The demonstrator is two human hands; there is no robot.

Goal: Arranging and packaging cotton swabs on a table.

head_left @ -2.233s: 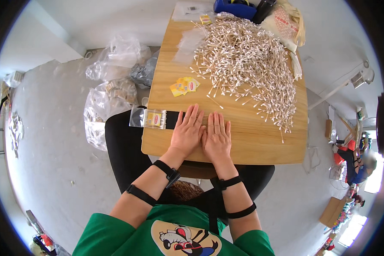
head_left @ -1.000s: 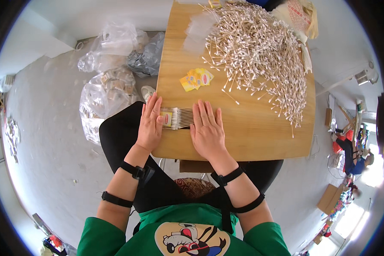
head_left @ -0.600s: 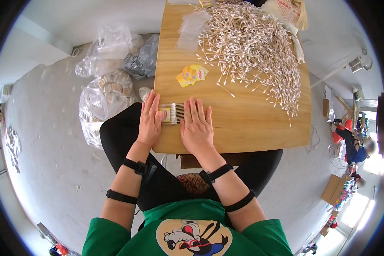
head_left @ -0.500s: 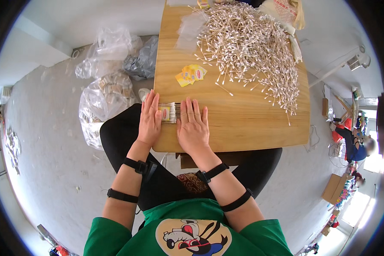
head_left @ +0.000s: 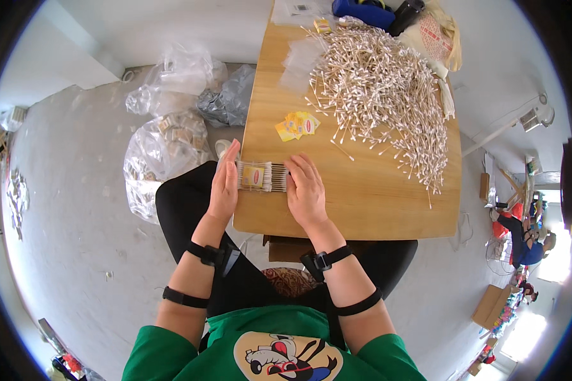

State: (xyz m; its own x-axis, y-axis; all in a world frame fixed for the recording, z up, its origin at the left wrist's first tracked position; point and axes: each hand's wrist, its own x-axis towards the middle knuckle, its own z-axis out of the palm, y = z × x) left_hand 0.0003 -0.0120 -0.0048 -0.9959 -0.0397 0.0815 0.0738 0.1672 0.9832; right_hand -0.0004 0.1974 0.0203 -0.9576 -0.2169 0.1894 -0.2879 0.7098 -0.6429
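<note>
Between my two hands lies a row of cotton swabs (head_left: 277, 177) on the table, partly inside a clear bag with a yellow card (head_left: 253, 176) near its left part. My left hand (head_left: 224, 185) stands on edge with straight fingers, its palm side against the left end of the row. At the other end, my right hand (head_left: 306, 189) rests with its fingers extended and slightly bent, their tips touching the swab ends. Farther back lies a small fanned stack of yellow cards (head_left: 297, 126). A large heap of loose cotton swabs (head_left: 381, 89) covers the back right of the table.
Flat clear bags (head_left: 302, 63) lie left of the heap on the wooden table (head_left: 375, 213). Behind it are a blue item (head_left: 364, 13), a dark bottle (head_left: 407, 16) and a cloth bag (head_left: 435, 38). Plastic sacks (head_left: 165, 152) stand on the floor at left. People sit far right.
My hands have moved apart slightly; the right one has turned from flat to more on edge. More of the swab row and its yellow card now shows. The view has shifted.
</note>
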